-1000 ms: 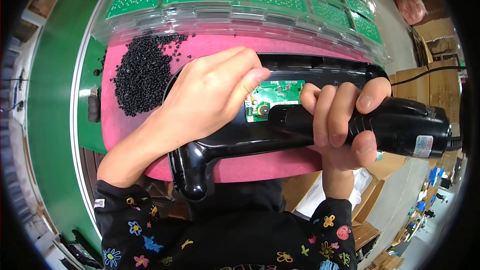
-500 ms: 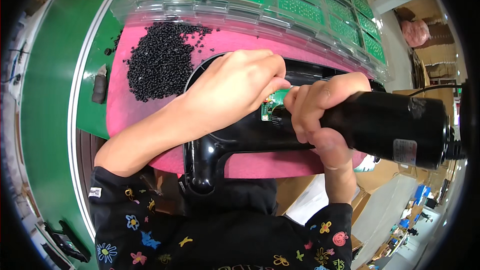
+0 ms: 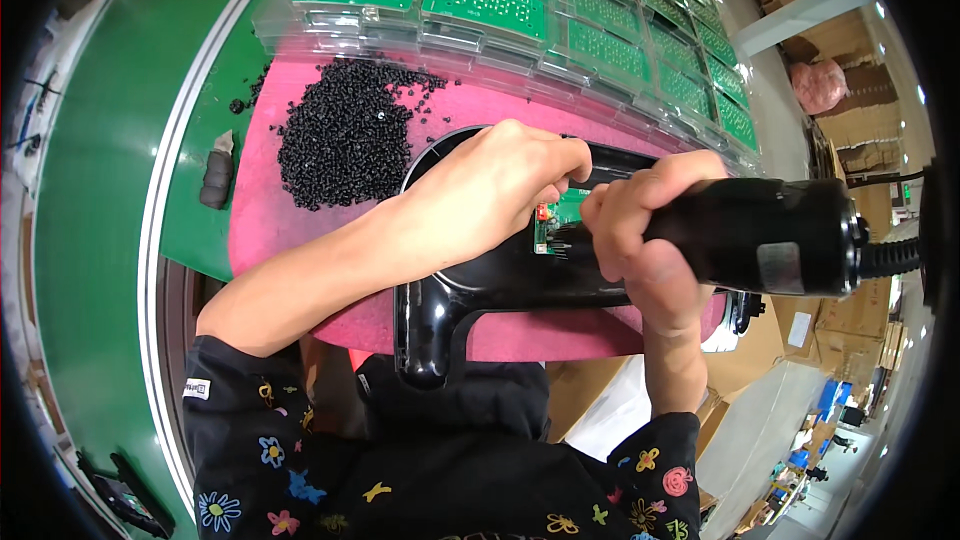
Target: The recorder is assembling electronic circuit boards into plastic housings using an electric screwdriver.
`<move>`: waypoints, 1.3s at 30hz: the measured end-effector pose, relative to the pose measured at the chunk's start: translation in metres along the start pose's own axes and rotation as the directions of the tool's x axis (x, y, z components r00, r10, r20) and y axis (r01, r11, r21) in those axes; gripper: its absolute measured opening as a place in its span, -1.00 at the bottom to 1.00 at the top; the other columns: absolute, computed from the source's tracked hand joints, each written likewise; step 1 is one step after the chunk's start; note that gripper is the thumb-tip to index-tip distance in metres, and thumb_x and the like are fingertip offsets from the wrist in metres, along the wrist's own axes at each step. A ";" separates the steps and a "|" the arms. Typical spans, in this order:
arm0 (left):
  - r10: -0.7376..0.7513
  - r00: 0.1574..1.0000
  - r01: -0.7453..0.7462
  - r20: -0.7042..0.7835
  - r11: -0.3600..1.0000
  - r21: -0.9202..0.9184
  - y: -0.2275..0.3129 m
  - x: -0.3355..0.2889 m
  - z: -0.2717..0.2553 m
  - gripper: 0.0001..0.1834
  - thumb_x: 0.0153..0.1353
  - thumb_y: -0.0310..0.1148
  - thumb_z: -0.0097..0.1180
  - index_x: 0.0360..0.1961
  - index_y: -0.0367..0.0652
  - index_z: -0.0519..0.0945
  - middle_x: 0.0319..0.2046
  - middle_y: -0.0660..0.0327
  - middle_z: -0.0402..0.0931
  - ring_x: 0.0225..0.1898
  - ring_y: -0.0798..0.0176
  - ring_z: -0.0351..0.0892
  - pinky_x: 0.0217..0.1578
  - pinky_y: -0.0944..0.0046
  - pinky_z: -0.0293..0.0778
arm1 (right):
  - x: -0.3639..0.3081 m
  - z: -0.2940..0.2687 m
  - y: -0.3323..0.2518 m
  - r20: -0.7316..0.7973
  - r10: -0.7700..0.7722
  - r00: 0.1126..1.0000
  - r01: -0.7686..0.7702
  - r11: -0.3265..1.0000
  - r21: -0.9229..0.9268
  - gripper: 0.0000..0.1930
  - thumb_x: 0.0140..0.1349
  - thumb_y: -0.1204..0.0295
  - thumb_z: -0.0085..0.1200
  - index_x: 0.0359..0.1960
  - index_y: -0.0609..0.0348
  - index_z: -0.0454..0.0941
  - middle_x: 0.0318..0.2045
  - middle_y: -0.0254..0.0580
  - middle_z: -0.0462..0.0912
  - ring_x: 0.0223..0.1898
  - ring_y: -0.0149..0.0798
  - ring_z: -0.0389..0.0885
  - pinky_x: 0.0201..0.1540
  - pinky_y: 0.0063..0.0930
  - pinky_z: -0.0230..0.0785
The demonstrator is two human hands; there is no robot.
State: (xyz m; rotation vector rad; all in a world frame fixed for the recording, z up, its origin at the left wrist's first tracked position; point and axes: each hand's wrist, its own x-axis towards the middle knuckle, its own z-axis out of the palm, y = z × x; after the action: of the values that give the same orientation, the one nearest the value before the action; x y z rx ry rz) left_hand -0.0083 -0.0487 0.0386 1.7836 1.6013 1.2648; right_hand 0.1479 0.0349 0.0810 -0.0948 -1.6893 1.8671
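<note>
My left hand (image 3: 505, 180) reaches across a glossy black plastic housing (image 3: 520, 285), its fingertips curled together over a small green circuit board (image 3: 545, 236) seated inside. Whatever those fingers pinch is hidden beneath them. My right hand (image 3: 655, 230) is wrapped round a black cylindrical electric screwdriver (image 3: 780, 240), whose cable end points right. Its working tip is behind my fingers, close to the board. A red part and several thin dark wires or pins show at the board's edge.
Left of the housing, a heap of small black screws (image 3: 345, 135) lies on a pink mat (image 3: 260, 230). Clear plastic trays of green circuit boards (image 3: 485, 5) stand at the back. A dark grey lump (image 3: 216, 178) rests on the green table (image 3: 190, 225). Cardboard boxes (image 3: 765, 345) sit at lower right.
The whole view has shifted, so the housing, screws and trays sit a little further right. Against the housing, the screwdriver and my right hand have moved slightly left. My left hand stays over the board.
</note>
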 end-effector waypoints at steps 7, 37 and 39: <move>0.036 0.999 -0.035 0.008 0.996 -0.077 0.005 0.001 0.001 -0.56 0.07 -0.74 0.16 0.02 -0.26 0.54 -0.27 -0.03 0.67 -0.20 -0.07 0.72 -0.21 0.09 0.62 | 0.014 -0.016 -0.022 -0.038 -0.295 0.955 0.298 0.949 0.105 -0.70 0.33 0.11 0.07 -0.05 -0.07 0.38 -0.64 -0.58 0.32 -0.65 -0.56 0.24 -0.25 -0.45 0.14; -0.244 0.969 0.239 -0.029 0.964 -0.118 0.016 0.002 -0.003 -0.25 0.28 -0.67 0.07 0.46 -0.06 0.15 -0.51 0.05 0.66 -0.43 0.20 0.73 -0.26 0.23 0.63 | 0.011 -0.026 0.017 -0.095 -0.164 0.982 0.164 0.986 -0.006 -0.72 0.31 0.24 0.08 -0.06 0.05 0.34 -0.63 -0.43 0.32 -0.66 -0.45 0.23 -0.41 -0.44 0.15; -0.304 0.952 0.304 0.035 0.953 0.015 0.021 0.003 -0.006 -0.25 0.29 -0.65 0.04 0.48 -0.06 0.11 -0.58 0.03 0.61 -0.51 0.10 0.70 -0.33 0.16 0.60 | 0.014 -0.024 0.019 -0.077 -0.147 0.986 0.146 0.989 -0.016 -0.72 0.30 0.27 0.08 -0.07 0.08 0.34 -0.63 -0.42 0.32 -0.66 -0.46 0.23 -0.42 -0.45 0.17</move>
State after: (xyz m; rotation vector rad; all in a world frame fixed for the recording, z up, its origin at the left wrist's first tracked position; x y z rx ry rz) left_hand -0.0025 -0.0528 0.0592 1.4834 1.7814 1.0752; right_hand 0.1394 0.0628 0.0638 -0.0459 -1.6085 1.7243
